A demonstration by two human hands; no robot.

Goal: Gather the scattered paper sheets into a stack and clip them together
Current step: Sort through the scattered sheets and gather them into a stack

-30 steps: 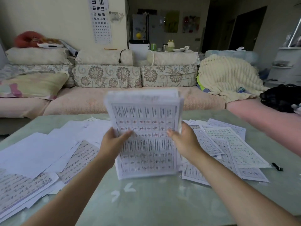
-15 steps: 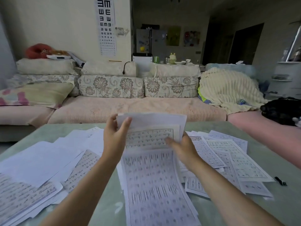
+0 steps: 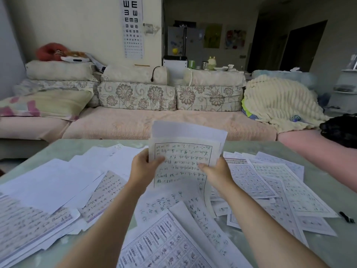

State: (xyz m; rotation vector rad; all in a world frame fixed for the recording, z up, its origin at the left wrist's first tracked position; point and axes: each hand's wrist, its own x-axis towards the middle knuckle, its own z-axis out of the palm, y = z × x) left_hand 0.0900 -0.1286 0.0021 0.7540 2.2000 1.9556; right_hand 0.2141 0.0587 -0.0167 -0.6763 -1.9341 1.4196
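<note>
Above the middle of the green table point(image 3: 61, 149) I hold up a few paper sheets point(image 3: 183, 155); the front one carries handwritten lines. My left hand point(image 3: 144, 167) grips their left edge with the thumb on the front, and my right hand point(image 3: 216, 171) grips the right edge. Below my hands several sheets point(image 3: 173, 225) have slid down towards me and lie fanned on the table. More printed sheets point(image 3: 274, 182) are spread at the right, and blank and lined sheets point(image 3: 48, 188) at the left. A small black binder clip point(image 3: 346, 217) lies at the right edge.
A long sofa with floral cushions point(image 3: 135, 95) runs behind the table, with a cream blanket point(image 3: 280, 101) heaped at its right end. A pink seat point(image 3: 316, 151) borders the table's right side. An eye chart point(image 3: 132, 26) hangs on the far wall.
The stack I held upright has come apart: its front sheets slid down onto the table towards me. My hands have stayed raised, holding the few sheets left.
</note>
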